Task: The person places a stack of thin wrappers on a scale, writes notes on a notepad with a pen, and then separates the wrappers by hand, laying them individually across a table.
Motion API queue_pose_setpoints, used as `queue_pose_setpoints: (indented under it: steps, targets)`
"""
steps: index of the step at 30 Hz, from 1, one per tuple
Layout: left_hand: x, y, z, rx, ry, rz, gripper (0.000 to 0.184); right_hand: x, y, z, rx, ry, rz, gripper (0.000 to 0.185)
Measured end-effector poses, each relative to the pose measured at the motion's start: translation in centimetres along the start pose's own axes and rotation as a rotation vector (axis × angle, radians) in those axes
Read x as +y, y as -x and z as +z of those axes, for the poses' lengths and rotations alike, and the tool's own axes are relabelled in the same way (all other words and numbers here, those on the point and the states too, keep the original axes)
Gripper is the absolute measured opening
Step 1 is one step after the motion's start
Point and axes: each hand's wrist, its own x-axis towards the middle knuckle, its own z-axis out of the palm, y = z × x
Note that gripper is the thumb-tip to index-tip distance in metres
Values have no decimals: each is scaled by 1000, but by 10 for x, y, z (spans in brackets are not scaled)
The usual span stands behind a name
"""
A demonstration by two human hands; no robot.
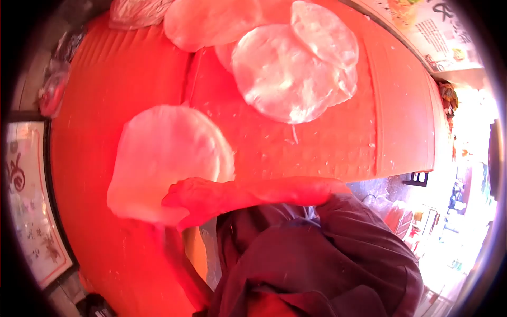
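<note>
On the table [296,158] in your head view, the near sheet [163,153] stretches away from you. Your right hand [191,201] overlaps its near edge, grip unclear; your left hand [168,231], mostly hidden beside it, can't be read.

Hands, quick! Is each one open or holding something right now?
Left hand: mostly hidden, so open or closed can't be told.
Right hand: at the edge of the pale round sheet; can't tell if it's gripping.

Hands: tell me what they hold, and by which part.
The right hand is at the near edge of a round sheet, the left hand beside it; whether either grips cannot be told.
</note>
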Motion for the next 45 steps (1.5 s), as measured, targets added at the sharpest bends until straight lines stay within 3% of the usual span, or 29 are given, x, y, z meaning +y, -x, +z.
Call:
queue_pose_setpoints:
  steps: [1,6,8,10,13,17,19,24,29,33,34,36,39,40,42,44,45]
  targets:
    - [2,2,1,-6,-10,8,51,-10,-10,8,-23,-25,-10,42]
    - [10,7,24,-72,-88,103,50,-18,-24,-17,-257,-424,410,28]
    - [14,10,34,-104,-117,152,50,-41,-31,-19,-242,-286,448,38]
    - [19,12,41,-137,-147,199,50,-43,-27,2,-170,-121,239,41]
    - [24,14,49,-166,-210,265,49,-39,-36,-6,-318,-290,461,42]
    - [20,12,46,-181,-173,242,48,-28,-36,-11,-427,-337,511,36]
    - [19,9,43,-202,-38,149,53,-35,-38,-12,-380,-330,541,34]
    - [29,22,66,-156,8,165,48,-15,-25,-10,-328,-497,553,28]
    - [18,12,41,-110,322,-61,47,-23,-26,-1,-384,-546,633,26]
    - [22,16,55,-177,99,176,45,-5,-14,3,-258,-719,704,27]
    - [23,18,59,-136,128,137,45,-7,-14,5,-255,-719,701,27]
    - [24,19,65,-59,186,63,45,-11,-16,5,-274,-694,701,27]
    - [23,16,48,-228,339,-11,41,-18,-18,1,-288,-633,717,29]
    - [19,14,42,-218,109,77,38,-17,-15,-1,-254,-617,728,31]
    - [15,11,41,-169,-92,186,39,-20,-17,0,-197,-446,706,33]
    - [10,8,40,-149,-21,148,39,-38,-24,16,-152,-145,642,31]
    - [7,5,38,-146,9,127,39,-33,-15,37,-49,63,417,30]
